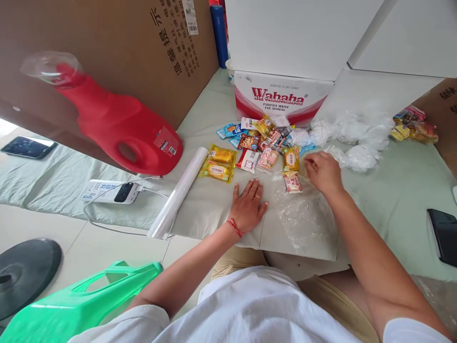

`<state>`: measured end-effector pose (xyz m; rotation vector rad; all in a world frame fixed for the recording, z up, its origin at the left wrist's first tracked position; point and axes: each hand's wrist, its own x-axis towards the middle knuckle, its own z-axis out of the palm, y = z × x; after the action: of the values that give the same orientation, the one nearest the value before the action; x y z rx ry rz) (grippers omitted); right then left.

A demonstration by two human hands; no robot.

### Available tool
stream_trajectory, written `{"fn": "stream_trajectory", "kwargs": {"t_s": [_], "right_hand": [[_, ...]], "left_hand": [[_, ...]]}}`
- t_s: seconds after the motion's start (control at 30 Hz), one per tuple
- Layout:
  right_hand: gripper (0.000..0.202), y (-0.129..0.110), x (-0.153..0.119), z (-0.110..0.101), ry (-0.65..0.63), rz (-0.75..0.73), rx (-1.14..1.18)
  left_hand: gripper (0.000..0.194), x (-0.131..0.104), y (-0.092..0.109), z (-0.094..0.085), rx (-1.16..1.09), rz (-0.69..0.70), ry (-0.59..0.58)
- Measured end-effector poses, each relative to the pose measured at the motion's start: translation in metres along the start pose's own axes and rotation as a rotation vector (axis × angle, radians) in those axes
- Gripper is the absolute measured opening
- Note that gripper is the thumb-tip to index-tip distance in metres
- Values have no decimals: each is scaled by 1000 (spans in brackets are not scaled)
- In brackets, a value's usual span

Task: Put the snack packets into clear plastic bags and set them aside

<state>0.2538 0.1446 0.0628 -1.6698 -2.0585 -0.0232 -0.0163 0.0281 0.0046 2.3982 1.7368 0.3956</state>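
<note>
My left hand [248,206] lies flat with fingers spread on the pale green cloth, holding nothing. My right hand [324,172] is closed in a pinch just right of a yellow snack packet [291,159]; what its fingers hold, if anything, is hidden. Below that packet is a small red and pink packet [293,182], at the upper edge of a crumpled clear plastic bag [303,216]. Two yellow packets [218,164] lie side by side beyond my left hand. Farther back are a red and white packet [248,161], a pink packet [267,158] and a mixed snack pile [273,133].
A Wahaha carton [282,97] stands behind the snacks. Crumpled clear plastic [357,136] lies to the right, with bagged snacks [416,125] beyond. Left are a clear film roll [178,193], a red jug [128,128] and a cabled power bank [112,191]. A phone [444,236] lies right.
</note>
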Motion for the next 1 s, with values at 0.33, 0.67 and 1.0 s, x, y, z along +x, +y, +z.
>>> {"fn": "stream_trajectory", "kwargs": {"t_s": [0.33, 0.67, 1.0], "right_hand": [[31, -21, 16, -18, 248, 47, -6], [63, -26, -218, -23, -77, 124, -13], [30, 19, -166, -22, -32, 121, 210]], "left_hand": [[46, 33, 21, -10, -189, 460, -25], [50, -61, 7, -28, -58, 238, -118], [23, -95, 20, -98, -145, 377, 57]]}}
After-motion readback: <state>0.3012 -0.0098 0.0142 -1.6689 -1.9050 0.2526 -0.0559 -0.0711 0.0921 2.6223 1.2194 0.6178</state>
